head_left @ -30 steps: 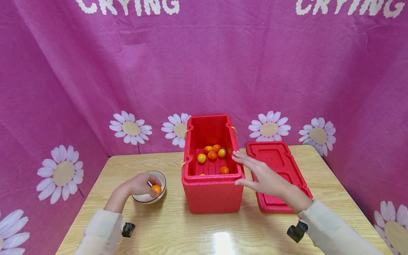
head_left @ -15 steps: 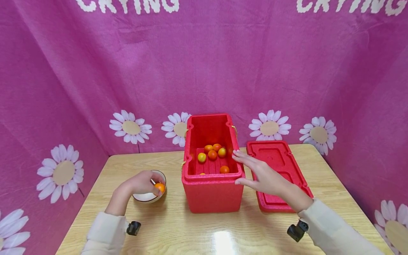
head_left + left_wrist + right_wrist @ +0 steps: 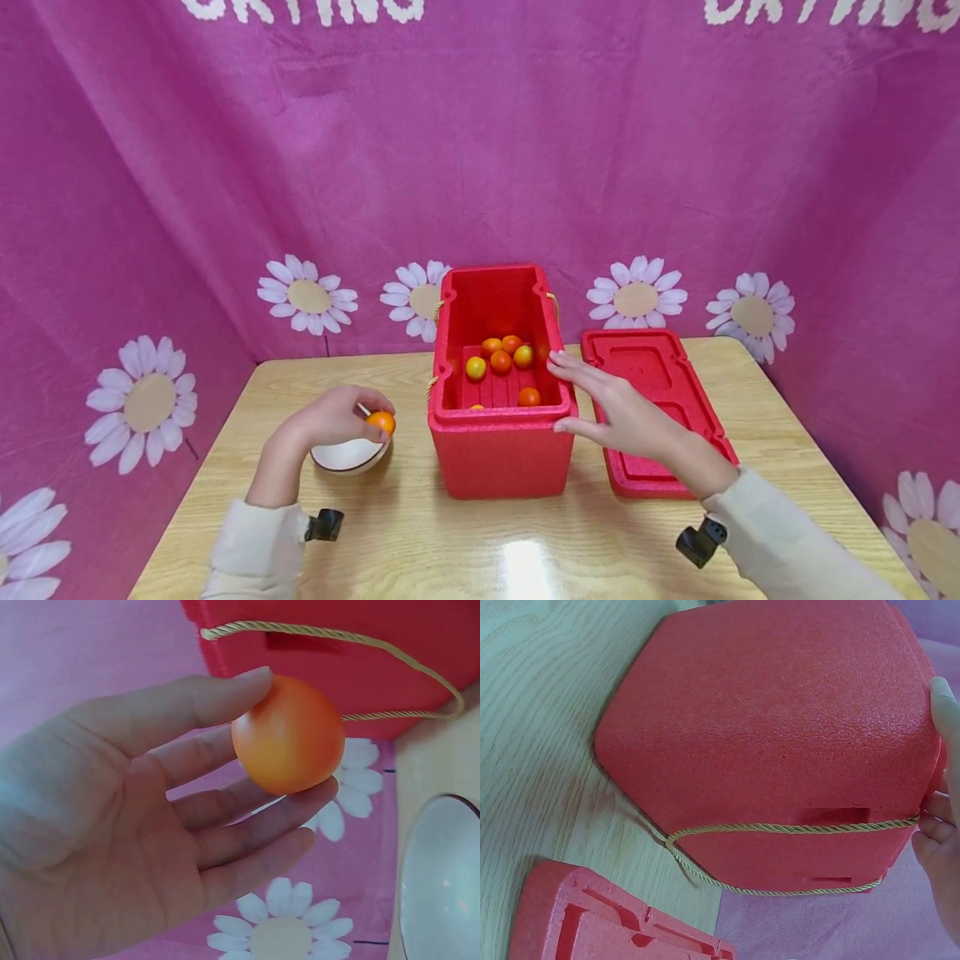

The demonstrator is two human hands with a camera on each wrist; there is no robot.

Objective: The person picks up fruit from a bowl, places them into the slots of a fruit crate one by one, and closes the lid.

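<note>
My left hand (image 3: 333, 418) pinches a small orange tomato (image 3: 289, 736) between the thumb and fingers, just above a white bowl (image 3: 347, 456) with a dark rim. On the table's middle stands a red foam box (image 3: 502, 462), its top uncovered, with several red, orange and yellow tomatoes (image 3: 501, 362) on its floor. My right hand (image 3: 626, 412) rests on the box's right rim near the front corner, fingers extended and thumb at the front side. The right wrist view shows the thumb and part of the fingers against the box edge.
A red lid (image 3: 648, 371) lies on the wooden table (image 3: 390, 542) right of the box. Gold rope handles (image 3: 780, 827) hang on the box's sides. Behind the table hangs a magenta cloth (image 3: 480, 150) with white daisies.
The left hand has lifted the tomato up out of the bowl and slightly to the right. My right hand stays on the box rim.
</note>
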